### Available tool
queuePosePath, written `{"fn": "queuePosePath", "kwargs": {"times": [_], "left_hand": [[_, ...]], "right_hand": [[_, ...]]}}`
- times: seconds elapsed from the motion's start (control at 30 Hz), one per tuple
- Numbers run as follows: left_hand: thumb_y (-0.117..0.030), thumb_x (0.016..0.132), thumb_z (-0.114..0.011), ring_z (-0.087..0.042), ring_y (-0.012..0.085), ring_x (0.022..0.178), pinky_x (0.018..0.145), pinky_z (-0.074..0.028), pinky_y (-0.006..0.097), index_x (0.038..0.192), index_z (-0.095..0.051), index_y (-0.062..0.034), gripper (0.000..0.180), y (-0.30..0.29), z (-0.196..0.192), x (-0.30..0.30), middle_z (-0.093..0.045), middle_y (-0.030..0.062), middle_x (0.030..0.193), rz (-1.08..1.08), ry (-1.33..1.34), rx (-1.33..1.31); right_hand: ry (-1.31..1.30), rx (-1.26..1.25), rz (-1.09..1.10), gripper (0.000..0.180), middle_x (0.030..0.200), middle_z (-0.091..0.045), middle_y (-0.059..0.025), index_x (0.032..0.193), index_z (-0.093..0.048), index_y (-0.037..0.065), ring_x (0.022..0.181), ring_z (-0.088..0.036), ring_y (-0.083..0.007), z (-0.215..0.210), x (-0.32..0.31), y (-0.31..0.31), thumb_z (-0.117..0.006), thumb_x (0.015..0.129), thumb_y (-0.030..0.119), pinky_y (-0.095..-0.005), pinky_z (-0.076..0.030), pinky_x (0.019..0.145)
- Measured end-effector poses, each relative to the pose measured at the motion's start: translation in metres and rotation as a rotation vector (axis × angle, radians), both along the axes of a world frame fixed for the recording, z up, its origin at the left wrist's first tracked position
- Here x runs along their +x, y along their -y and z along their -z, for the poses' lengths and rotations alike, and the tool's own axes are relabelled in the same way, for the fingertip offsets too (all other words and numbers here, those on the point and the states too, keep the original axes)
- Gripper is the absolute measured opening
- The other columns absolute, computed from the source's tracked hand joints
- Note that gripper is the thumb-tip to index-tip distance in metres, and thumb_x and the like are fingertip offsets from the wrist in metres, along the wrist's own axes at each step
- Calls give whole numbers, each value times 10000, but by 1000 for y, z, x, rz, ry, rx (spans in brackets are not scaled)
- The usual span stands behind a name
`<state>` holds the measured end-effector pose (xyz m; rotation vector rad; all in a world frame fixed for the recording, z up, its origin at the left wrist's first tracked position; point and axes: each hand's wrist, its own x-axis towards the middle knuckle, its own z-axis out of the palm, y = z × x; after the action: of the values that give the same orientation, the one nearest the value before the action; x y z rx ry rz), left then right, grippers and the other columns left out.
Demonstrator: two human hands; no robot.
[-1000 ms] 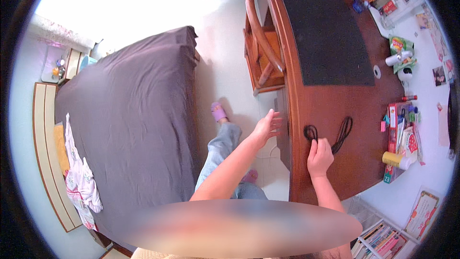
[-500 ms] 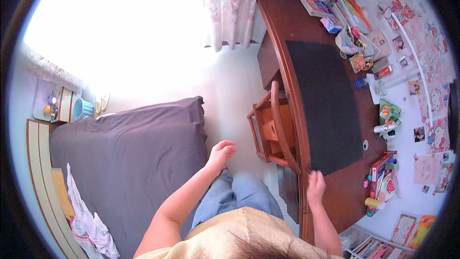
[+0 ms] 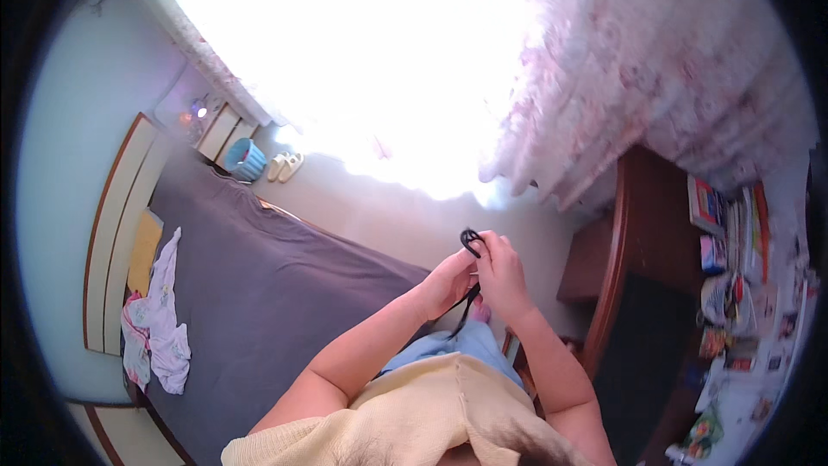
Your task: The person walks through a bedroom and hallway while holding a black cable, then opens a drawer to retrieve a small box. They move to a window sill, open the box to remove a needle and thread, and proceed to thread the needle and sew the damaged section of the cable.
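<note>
One black cord (image 3: 466, 238), looped, sits where the two hands meet, out in front of the torso; its small loop pokes out just beyond the fingertips, and a length trails from under the fingers toward the person. Right hand (image 3: 502, 274): fingers bent, pinching cord at the base of the loop. Left hand (image 3: 450, 283): curled, right up against the right one, fingertips partly covered, so cannot tell if it grips cord too. Neither hand is spread. Cord looks light, thin, bendy, likely not fragile; probably a bit smooth, so it could slip or tangle if held loosely. Best hold: pinch at the loop's base, other hand on the trailing length. Just below the hands, blue jeans (image 3: 483, 349) and one pink slipper (image 3: 480, 312). Left of the hands, bed with dark sheet (image 3: 285, 280), rumpled pale clothes (image 3: 166, 328) at its far side. Ahead and left, blue bin (image 3: 245, 161) beside white slippers (image 3: 285, 167). Right of the hands, well apart, brown desk (image 3: 660, 216) with black mat (image 3: 642, 336). Ahead and right, floral curtain (image 3: 621, 78).
</note>
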<state>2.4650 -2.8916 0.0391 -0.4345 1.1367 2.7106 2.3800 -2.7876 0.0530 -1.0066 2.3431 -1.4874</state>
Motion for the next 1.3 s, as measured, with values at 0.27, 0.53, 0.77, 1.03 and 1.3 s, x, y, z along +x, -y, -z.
{"fn": "queuePosePath", "kwargs": {"times": [0.27,0.53,0.77,1.03,1.3], "left_hand": [[-445,836,-451,-379,154,635,577,-318,268,1117,-544,-96,458,105,-4,-118,-538,59,895,-125,-125,408],[-76,823,-583,-325,43,482,418,-212,204,903,-539,-104,95,236,-33,-220,-453,-28,680,-273,39,-12],[-152,753,-757,-555,151,764,652,-436,244,1134,-490,23,497,494,-50,-331,-566,107,982,-1199,-56,-850],[-170,925,-561,-607,181,927,755,-486,319,1066,-611,-12,217,452,-13,-469,-636,121,995,-675,-190,-1217],[-101,880,-634,-609,133,950,780,-481,272,1161,-607,15,305,298,-85,-440,-672,74,1034,-271,-349,-1204]], "right_hand": [[579,-75,-277,255,751,-680,-83,1003,-641,-31,613,-631,-138,-26,-152,110,-524,949,189,-289,-483,566],[-8,40,-458,209,888,-662,-134,1024,-673,-1,957,-601,-306,-54,-271,248,-575,888,124,-366,-457,805],[-499,-146,-639,376,1232,-529,-139,1221,-545,35,1096,-537,-319,-163,-323,373,-612,851,44,-404,-437,947],[-1770,259,-323,510,1484,-380,42,1289,-551,232,1440,-211,-202,-227,-391,388,-584,807,70,-495,-141,1185],[-1827,241,-159,108,1094,-631,-119,904,-660,32,1230,-492,-261,-282,-498,278,-588,826,50,-471,-305,1130]]}}
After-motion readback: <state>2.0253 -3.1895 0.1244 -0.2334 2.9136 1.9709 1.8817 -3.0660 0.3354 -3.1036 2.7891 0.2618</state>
